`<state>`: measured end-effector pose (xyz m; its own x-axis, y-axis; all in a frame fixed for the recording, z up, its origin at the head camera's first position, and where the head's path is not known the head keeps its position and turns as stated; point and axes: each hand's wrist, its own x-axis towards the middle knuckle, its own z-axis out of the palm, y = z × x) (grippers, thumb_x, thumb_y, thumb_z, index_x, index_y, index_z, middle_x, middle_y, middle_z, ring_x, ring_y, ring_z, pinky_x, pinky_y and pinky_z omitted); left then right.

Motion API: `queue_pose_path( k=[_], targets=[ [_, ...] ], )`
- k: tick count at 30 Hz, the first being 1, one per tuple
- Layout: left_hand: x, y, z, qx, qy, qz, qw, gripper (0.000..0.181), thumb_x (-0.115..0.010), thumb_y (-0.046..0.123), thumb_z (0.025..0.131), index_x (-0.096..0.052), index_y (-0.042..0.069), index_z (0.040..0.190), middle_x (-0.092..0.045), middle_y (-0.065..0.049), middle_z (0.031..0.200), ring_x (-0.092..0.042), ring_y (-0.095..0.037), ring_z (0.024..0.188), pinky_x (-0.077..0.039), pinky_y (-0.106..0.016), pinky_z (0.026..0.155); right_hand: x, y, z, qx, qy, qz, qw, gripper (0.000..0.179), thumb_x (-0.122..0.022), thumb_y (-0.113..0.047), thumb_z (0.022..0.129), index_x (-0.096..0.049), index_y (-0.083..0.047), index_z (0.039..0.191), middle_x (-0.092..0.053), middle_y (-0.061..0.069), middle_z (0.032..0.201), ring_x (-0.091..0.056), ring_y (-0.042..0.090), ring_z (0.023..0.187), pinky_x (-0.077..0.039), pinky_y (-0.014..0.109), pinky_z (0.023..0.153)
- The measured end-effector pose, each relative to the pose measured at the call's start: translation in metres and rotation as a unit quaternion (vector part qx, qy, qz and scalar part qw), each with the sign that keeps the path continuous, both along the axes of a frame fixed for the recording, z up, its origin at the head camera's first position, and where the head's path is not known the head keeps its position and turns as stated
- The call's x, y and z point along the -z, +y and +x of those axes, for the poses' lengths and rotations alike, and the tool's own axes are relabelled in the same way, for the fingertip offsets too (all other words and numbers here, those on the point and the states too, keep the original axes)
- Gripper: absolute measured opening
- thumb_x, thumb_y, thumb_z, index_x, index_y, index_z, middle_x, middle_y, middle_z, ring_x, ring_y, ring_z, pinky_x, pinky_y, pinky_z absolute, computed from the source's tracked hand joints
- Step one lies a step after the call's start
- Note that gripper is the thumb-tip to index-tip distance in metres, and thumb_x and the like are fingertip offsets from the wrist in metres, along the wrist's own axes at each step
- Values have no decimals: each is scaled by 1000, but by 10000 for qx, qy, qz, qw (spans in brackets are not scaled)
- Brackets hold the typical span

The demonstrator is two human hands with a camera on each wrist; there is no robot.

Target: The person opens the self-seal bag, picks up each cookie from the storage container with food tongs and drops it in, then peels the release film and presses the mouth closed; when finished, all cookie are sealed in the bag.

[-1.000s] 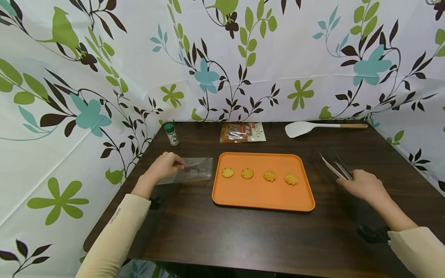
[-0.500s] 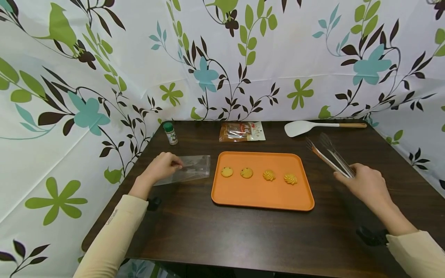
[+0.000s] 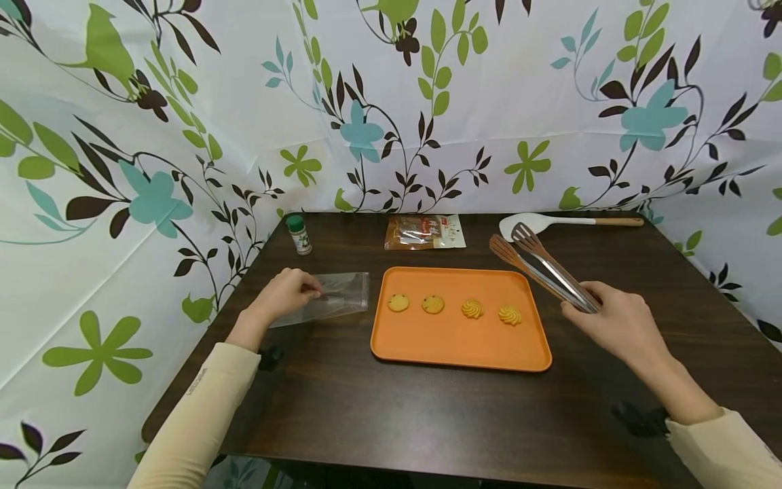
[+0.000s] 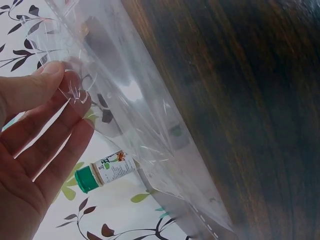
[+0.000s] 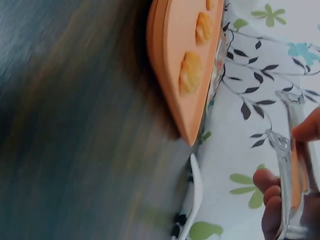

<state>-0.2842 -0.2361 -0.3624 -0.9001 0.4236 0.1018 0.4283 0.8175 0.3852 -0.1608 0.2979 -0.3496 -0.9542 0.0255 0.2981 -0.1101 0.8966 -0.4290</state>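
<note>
My left hand [image 3: 285,297] pinches a clear plastic bag [image 3: 345,293] between thumb and fingers, left of the orange tray [image 3: 452,350]. In the left wrist view the bag [image 4: 135,105] looks thin and see-through, with a zip strip along one edge. Metal tongs [image 3: 559,278] with slotted heads are gripped in my right hand [image 3: 620,326]; their two arms stand apart, heads over the tray's back right corner. Four cookies would be several: two round flat cookies [image 3: 433,304] and two swirled cookies [image 3: 472,309] lie in a row on the tray.
A green-capped seasoning bottle [image 3: 299,235] stands at the back left of the dark wooden table [image 3: 427,421]. Behind the tray lies a brown food packet [image 3: 424,232]. A white spatula [image 3: 574,221] with a wooden handle end lies at the back right, partly behind the tongs.
My right hand has lifted the tongs and swung them left toward the tray, their heads now nearer and higher. The left hand and bag shifted very slightly left, then stayed.
</note>
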Motion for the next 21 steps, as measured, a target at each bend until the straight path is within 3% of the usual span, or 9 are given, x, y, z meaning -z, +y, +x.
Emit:
queue_pose_path(
  k=[3, 10, 16, 21],
  targets=[
    [-1, 0, 1, 9, -9, -1, 10000, 12, -67, 4, 90, -77, 1, 95, -75, -11, 91, -66, -17, 75, -53, -36, 64, -1, -9, 1, -127, 56, -95, 9999, 51, -70, -38, 87, -59, 0, 120, -62, 7, 72, -45, 15, 51, -33, 28, 44],
    [-3, 2, 4, 35, 9, 16, 10000, 11, -67, 3, 89, -77, 2, 94, -75, -9, 89, -64, -15, 73, -52, -35, 64, -1, -28, 0, -829, 308, 15, 9961, 40, -77, -25, 82, -65, -2, 112, -64, 11, 94, -51, 17, 69, -39, 27, 54],
    [-4, 4, 5, 90, 27, 40, 9999, 11, -67, 2, 89, -77, 1, 94, -75, -10, 89, -65, -16, 74, -53, -36, 65, 1, -48, -4, -1611, 177, 332, 9862, 34, -77, -21, 82, -67, -2, 108, -63, 4, 89, -49, 12, 68, -41, 26, 57],
    [-4, 6, 6, 141, 14, 45, 9999, 11, -67, 2, 89, -77, 1, 94, -74, -10, 89, -66, -17, 75, -54, -37, 66, 9, -67, -11, -1957, 54, 514, 9793, 32, -77, -24, 83, -69, -4, 107, -65, 2, 90, -54, 11, 73, -47, 30, 64]
  ],
)
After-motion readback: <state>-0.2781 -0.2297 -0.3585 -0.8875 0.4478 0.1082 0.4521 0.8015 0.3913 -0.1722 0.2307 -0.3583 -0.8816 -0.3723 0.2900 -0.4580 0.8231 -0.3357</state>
